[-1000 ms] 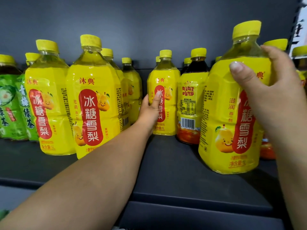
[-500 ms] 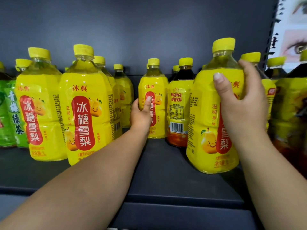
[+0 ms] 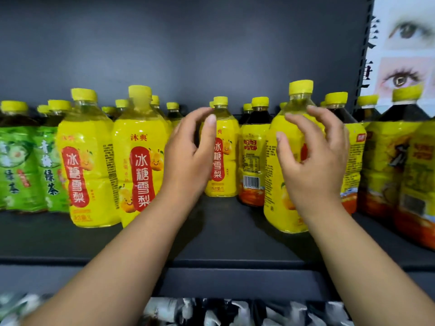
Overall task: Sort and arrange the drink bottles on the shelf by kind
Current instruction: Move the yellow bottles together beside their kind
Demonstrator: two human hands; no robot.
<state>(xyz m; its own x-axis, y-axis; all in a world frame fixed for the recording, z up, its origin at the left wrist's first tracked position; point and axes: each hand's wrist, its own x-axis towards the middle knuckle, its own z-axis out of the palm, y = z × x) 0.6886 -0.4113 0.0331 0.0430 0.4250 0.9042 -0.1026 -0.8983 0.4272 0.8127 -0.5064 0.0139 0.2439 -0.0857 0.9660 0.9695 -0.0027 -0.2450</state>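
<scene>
A dark shelf carries rows of yellow-capped bottles. Two yellow pear-drink bottles stand at the front left. Another pear-drink bottle stands front right, and my right hand hovers just in front of it, fingers spread and loosely curved, gripping nothing. My left hand is raised before a rear pear-drink bottle, its fingers relaxed and off the bottle. A dark tea bottle with a yellow and orange label stands between the two hands.
Green tea bottles fill the far left. More dark tea bottles crowd the right end. A gap of bare shelf lies in front of the rear pear bottle. A poster hangs at the upper right. Silvery packets lie below.
My right hand has let go of the front right pear bottle, which now stands on the shelf. My left hand has lifted off the rear pear bottle. The camera has pulled back.
</scene>
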